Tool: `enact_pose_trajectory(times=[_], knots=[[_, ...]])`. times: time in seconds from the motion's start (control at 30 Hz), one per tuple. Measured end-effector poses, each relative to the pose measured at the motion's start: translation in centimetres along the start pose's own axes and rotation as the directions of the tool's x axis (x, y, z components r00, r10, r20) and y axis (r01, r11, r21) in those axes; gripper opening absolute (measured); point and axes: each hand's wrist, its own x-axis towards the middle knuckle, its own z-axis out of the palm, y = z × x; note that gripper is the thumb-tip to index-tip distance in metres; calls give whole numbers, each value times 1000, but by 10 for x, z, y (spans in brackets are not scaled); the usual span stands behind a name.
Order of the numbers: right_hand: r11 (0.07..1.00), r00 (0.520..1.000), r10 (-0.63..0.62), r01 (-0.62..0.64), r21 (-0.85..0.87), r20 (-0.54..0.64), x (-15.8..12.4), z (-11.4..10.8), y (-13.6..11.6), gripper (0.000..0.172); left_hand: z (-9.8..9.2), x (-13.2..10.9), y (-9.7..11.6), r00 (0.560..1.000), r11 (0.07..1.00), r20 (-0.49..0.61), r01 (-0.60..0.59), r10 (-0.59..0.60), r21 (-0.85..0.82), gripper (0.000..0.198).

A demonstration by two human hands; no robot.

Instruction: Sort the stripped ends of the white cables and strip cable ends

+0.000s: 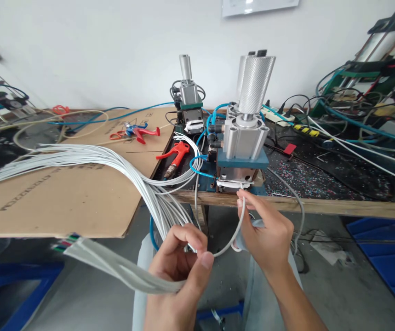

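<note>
My left hand (180,271) is closed around a bundle of grey-white cables (111,264), whose stripped ends show coloured wires (69,242) at the left. A single cable (233,236) curves from its thumb and fingertips over to my right hand (266,225). There my right thumb and fingers pinch that cable near its tip, at the front opening of a pneumatic machine (243,138) with a knurled silver top. The cable's very tip is too small to make out at the opening. A long fan of white cables (124,170) runs from the cardboard towards my left hand.
A red air blow gun (176,154) lies left of the machine, and a second, smaller machine (188,99) stands behind. Red-and-blue hand tools (137,132) rest on the cardboard (62,202). Hoses, a power strip (276,115) and coloured scraps spread over the right side of the bench.
</note>
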Motion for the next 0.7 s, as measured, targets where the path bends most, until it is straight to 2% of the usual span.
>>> enact_pose_trajectory(times=[0.07,0.2,0.43,0.6,0.7], knots=[[1000,1000,12,-12,-1,1,1,0,0,19,-3,0,0,1000,1000,29,-4,3,14,25],[1000,1000,17,-17,0,13,3,1,0,19,-4,1,1,1000,999,3,2,-2,34,25],[1000,1000,17,-18,17,14,4,1,-2,19,-5,2,1,999,1000,42,-2,1,20,24],[999,999,35,-35,13,17,5,1,-3,19,4,-2,4,998,1000,-70,5,-7,-23,31],[999,999,41,-41,7,23,5,1,-3,18,8,-5,6,996,1000,-93,11,-13,-14,34]])
